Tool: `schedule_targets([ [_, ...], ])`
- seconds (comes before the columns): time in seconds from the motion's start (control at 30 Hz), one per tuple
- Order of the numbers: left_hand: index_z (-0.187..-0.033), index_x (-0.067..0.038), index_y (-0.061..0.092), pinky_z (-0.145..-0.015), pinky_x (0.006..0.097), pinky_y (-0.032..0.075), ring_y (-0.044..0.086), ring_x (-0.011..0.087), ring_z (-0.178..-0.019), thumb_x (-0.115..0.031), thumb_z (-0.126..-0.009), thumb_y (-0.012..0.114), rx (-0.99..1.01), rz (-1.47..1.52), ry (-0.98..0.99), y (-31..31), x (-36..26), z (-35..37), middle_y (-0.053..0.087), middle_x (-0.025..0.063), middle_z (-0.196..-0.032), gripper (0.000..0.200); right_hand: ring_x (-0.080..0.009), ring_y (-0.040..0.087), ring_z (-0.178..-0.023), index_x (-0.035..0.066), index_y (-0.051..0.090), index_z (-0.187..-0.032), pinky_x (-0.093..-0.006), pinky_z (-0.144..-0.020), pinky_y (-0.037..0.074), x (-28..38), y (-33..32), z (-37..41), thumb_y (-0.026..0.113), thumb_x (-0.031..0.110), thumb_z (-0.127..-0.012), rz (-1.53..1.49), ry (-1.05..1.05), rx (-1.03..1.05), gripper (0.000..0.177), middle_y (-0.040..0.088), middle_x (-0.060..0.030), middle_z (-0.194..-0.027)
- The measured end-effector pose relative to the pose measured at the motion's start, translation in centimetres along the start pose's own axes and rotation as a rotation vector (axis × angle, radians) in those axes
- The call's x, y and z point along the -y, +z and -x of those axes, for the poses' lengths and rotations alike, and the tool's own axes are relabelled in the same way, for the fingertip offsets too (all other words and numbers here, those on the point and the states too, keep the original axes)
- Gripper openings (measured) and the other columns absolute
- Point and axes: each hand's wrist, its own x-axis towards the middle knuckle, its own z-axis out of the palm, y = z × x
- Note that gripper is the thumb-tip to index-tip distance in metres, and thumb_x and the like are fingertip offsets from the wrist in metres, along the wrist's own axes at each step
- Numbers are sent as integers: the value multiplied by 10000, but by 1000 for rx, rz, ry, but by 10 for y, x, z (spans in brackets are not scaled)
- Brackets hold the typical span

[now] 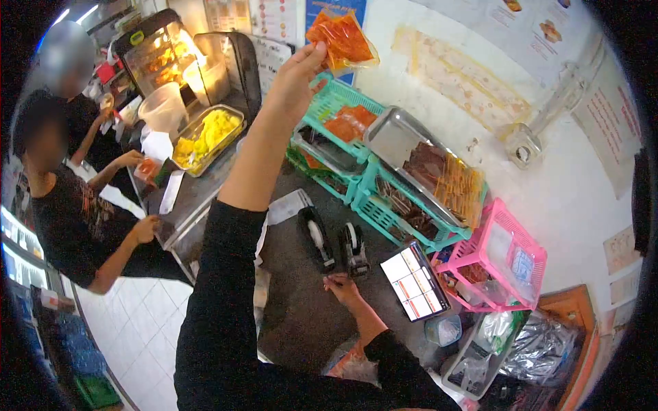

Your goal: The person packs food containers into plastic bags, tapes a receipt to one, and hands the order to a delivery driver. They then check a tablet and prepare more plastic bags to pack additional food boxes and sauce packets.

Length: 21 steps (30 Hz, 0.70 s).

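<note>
High at the top of the view, my left hand (300, 74) pinches a clear plastic sachet of orange-red sauce (343, 40), holding it by one corner above the teal baskets. My right hand (345, 289) is low over the dark counter, its fingers drawn together just below two black tape dispensers (316, 240). Whether anything small is between those fingers, I cannot make out. More orange-red sachets (351, 123) lie in the upper teal basket (322, 103), below my raised hand.
A metal tray of dark and amber sachets (445, 179) rests on teal baskets. Rightward are a tablet (414, 282), a pink basket (504, 257) and a steel tray (473, 370). Two people (75, 198) stand at the left, near a tray of yellow food (208, 140).
</note>
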Motion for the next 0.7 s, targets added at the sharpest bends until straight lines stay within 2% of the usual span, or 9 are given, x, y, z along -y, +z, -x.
schedule_targets([
  [0.03,-1247,-177,607,-966,385,341,518,136,-1116,-433,-943,673,-34,50,7,-7,2,10,617,-64,-1176,403,-160,640,-752,1,682,-881,-335,-709,516,-10,3,2,703,267,-954,46,47,14,277,677,-48,-836],
  [0.1,-1257,-192,600,-966,402,349,511,148,-1132,-438,-949,663,-234,149,-32,-49,24,30,599,-76,-1211,400,-170,641,-776,25,688,-867,-349,-733,514,-10,-3,4,697,267,-958,-245,-3,118,258,678,-69,-844],
  [0.17,-1273,-246,589,-983,464,350,492,173,-1169,-451,-946,661,-500,243,-120,-114,64,58,568,-92,-1271,393,-186,643,-850,28,695,-847,-344,-796,504,-45,6,2,710,276,-947,-78,2,-69,268,666,-75,-909],
  [0.3,-1281,-334,604,-996,546,334,467,196,-1169,-520,-896,697,-972,207,-334,-283,188,116,554,-80,-1306,438,-211,606,-1053,24,701,-782,-345,-946,448,63,-7,29,693,382,-949,23,154,-38,395,615,-68,-1009],
  [0.43,-1313,-273,599,-1044,587,319,474,225,-1168,-512,-876,725,-1046,297,-436,-372,252,155,516,-34,-1383,513,-221,601,-1079,32,699,-770,-348,-947,443,55,-7,27,680,404,-953,130,88,-44,415,636,-76,-1044],
  [0.5,-1328,-220,597,-1074,602,310,477,239,-1172,-502,-872,736,-1057,299,-469,-358,238,173,492,-4,-1425,554,-223,612,-1063,34,698,-769,-345,-932,449,60,-9,26,686,395,-950,160,72,-34,404,655,-75,-1052],
  [0.6,-1310,-91,595,-1068,546,354,457,246,-1247,-475,-914,695,-1031,375,-532,-282,199,195,484,56,-1453,561,-203,619,-1028,35,695,-775,-341,-910,460,35,-8,21,684,388,-952,96,-14,-40,395,686,-70,-1040],
  [0.67,-1280,-39,595,-949,423,461,526,229,-1221,-429,-961,646,-679,179,-347,-216,183,252,579,75,-1359,506,-182,620,-970,38,697,-796,-343,-888,469,54,-10,24,662,383,-969,207,157,-28,387,696,-57,-987],
  [0.7,-1252,-46,613,-889,398,483,584,223,-1143,-393,-974,628,-550,-58,-338,-165,159,287,637,77,-1255,444,-172,612,-945,40,692,-796,-335,-874,467,67,-10,28,656,394,-971,151,243,-23,397,688,-53,-994],
])
